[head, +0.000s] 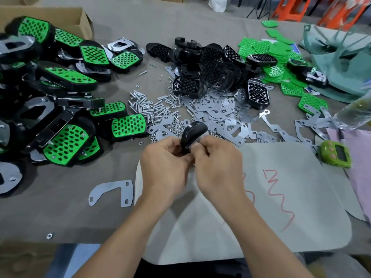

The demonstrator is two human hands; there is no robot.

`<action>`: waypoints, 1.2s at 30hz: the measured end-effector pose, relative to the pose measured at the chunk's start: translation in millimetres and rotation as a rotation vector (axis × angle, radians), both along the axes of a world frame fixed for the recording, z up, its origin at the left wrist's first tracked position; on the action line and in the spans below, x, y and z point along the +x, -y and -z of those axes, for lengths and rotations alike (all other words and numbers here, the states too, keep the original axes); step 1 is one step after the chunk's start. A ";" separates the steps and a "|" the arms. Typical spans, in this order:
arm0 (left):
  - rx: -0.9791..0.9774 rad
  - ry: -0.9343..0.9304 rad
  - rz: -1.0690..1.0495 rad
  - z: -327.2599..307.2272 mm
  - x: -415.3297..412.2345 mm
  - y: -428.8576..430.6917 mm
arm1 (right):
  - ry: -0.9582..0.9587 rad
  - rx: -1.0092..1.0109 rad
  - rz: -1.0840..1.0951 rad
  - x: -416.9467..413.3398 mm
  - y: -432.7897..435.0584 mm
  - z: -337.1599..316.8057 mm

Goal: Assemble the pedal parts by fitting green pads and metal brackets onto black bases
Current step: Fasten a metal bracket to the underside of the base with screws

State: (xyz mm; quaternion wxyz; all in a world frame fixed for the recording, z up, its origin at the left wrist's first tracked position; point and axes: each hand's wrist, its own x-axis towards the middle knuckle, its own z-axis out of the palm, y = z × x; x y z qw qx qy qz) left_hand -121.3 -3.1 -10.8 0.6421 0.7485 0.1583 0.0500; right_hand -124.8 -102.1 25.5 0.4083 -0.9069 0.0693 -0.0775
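Standing edge-on, a black base (191,135) was gripped by the curled left hand (163,167) and right hand (217,163); fitting was judged underway, with the metal bracket (112,192) needed next.

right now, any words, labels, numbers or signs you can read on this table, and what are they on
No text can be quoted.
The red handwritten marks on the pale sheet: scrawl, unreadable.
The green timer display: too blurred.
The white and blue slip among the green pads: too small.
The black base held by the left hand and right hand: no marking shows.
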 end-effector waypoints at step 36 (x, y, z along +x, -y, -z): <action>0.290 0.126 -0.010 -16.4 -3.6 5.4 | -0.155 0.364 0.040 1.3 15.4 -6.0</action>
